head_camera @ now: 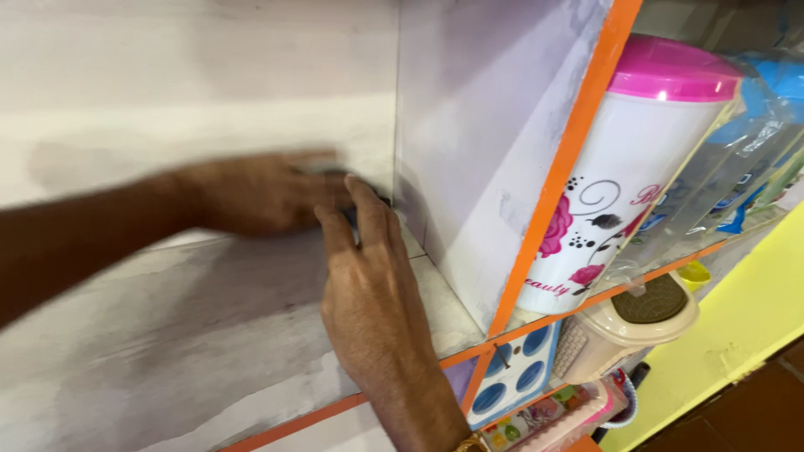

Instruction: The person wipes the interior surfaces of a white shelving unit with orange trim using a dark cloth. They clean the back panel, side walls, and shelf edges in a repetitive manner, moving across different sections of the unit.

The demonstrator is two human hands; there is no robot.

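Both of my hands reach into a bare white shelf compartment (167, 318). My left hand (260, 192) is blurred and lies flat near the back corner, fingers stretched toward the partition. My right hand (368, 285) comes up from below, palm down on the shelf board, its fingertips meeting the left hand's at a small dark thing (350, 216) in the corner. That thing is mostly hidden by the fingers, so I cannot tell what it is or which hand grips it.
A white upright partition (486, 151) with orange edging closes the compartment on the right. Beyond it stand a white tub with a pink lid and flower print (628, 167) and plastic-wrapped goods (745, 159). Below are a beige basket (620, 331) and a blue-holed tray (511, 372).
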